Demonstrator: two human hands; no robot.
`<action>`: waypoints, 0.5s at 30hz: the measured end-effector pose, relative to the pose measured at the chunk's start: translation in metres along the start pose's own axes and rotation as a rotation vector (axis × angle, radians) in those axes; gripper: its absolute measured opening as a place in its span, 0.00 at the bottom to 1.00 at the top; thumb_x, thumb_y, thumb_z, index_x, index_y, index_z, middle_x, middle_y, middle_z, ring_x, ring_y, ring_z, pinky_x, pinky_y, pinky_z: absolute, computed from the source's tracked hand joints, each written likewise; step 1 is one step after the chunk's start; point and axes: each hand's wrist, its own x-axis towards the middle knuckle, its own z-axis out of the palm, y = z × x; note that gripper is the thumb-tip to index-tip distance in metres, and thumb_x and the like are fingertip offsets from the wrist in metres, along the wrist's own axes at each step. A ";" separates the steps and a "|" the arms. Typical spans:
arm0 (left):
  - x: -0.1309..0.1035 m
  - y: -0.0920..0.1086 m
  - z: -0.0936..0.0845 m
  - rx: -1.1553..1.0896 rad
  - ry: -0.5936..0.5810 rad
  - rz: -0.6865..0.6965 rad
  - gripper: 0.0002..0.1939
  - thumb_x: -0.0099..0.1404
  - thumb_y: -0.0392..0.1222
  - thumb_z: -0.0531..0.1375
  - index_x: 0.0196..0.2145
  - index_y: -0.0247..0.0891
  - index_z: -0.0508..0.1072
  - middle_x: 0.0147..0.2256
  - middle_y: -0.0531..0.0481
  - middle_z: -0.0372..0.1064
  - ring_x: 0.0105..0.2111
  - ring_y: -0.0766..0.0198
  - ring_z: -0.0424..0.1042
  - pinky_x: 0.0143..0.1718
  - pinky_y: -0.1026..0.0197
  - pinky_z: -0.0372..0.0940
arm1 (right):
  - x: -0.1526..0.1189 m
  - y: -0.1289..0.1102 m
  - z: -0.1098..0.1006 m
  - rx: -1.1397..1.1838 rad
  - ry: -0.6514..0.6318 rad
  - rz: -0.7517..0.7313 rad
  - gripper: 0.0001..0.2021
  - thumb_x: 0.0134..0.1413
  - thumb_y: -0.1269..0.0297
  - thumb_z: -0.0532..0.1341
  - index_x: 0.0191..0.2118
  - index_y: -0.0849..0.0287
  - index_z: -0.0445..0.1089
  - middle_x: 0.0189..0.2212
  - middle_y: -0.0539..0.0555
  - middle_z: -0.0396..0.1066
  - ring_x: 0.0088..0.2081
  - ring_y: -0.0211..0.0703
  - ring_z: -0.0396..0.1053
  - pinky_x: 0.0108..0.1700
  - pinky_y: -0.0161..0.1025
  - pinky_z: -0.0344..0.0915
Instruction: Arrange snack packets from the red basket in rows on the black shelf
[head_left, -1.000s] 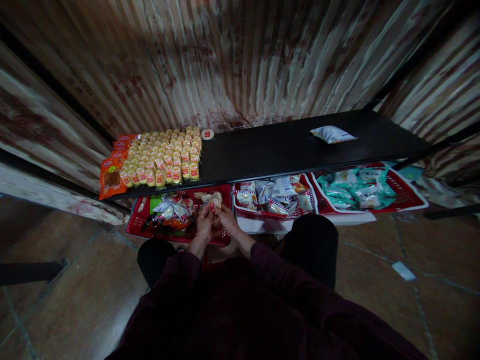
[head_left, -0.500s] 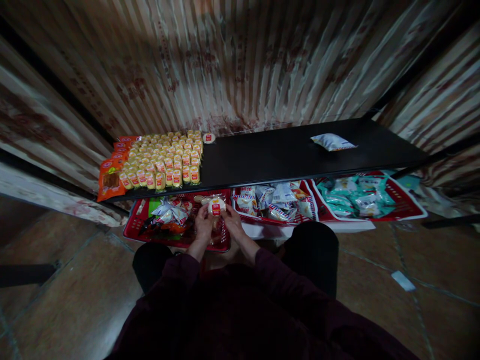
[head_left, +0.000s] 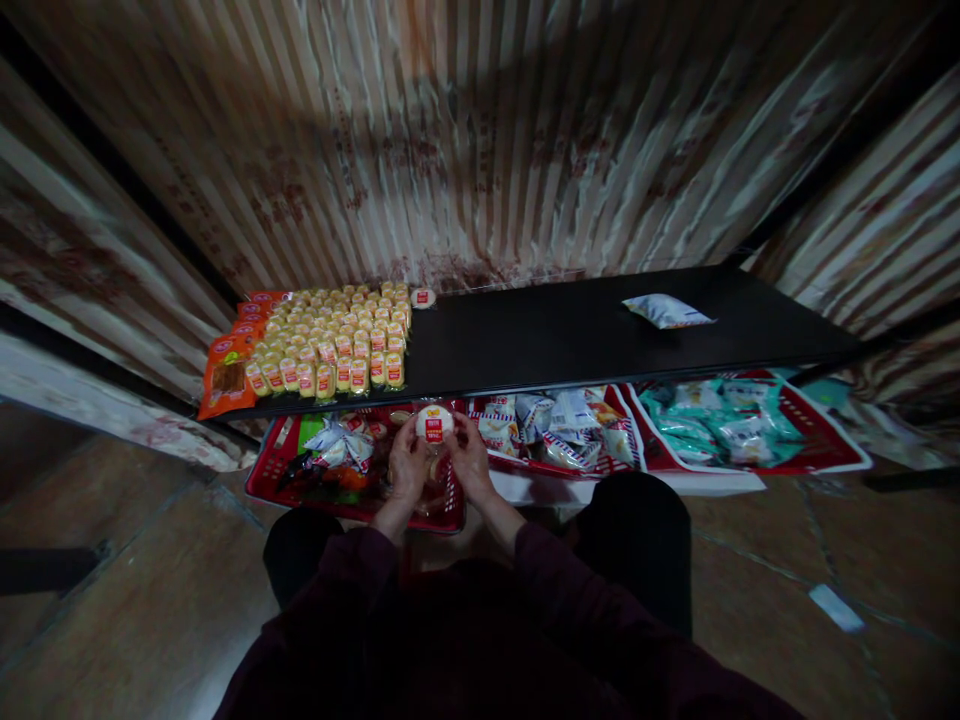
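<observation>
Nearest, the left hand (head_left: 407, 465) and the right hand (head_left: 470, 462) are pinching a round white packet (head_left: 434, 422) at its opposite edges, a hold that seems to be leaving its red label uncovered. They are holding it above the left basket (head_left: 271, 462), just on the near side of the black shelf (head_left: 517, 335). That red basket is containing jumbled wrapped snacks (head_left: 341, 445), some lying hidden behind the hands. To its right, the middle basket (head_left: 636, 440) is carrying striped packets (head_left: 571, 415), and the right basket (head_left: 817, 440) is carrying teal packets (head_left: 742, 430), all lying loosely.

Farther, on the shelf's left, orange packets (head_left: 225, 375) are lining the end, and small yellow packs (head_left: 330, 340) are filling tight rows, probably propping one another. Beyond their right side, another round packet (head_left: 423, 298) is resting near the curtain (head_left: 465, 180); toward the right, a silvery packet (head_left: 667, 311) is lying alone.
</observation>
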 end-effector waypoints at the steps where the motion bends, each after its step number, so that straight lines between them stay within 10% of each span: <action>1: 0.002 0.003 0.001 -0.003 0.000 0.009 0.19 0.58 0.33 0.57 0.48 0.39 0.70 0.49 0.45 0.71 0.48 0.60 0.71 0.51 0.56 0.65 | 0.002 -0.002 -0.001 -0.006 -0.006 -0.006 0.22 0.51 0.59 0.57 0.52 0.57 0.65 0.42 0.56 0.73 0.42 0.45 0.71 0.47 0.44 0.67; 15: 0.034 0.042 0.006 0.099 0.049 0.048 0.17 0.57 0.28 0.55 0.44 0.36 0.72 0.42 0.45 0.69 0.39 0.64 0.72 0.45 0.59 0.67 | 0.031 -0.018 0.004 -0.127 0.044 -0.101 0.18 0.50 0.63 0.56 0.47 0.61 0.68 0.40 0.58 0.73 0.41 0.46 0.70 0.49 0.46 0.65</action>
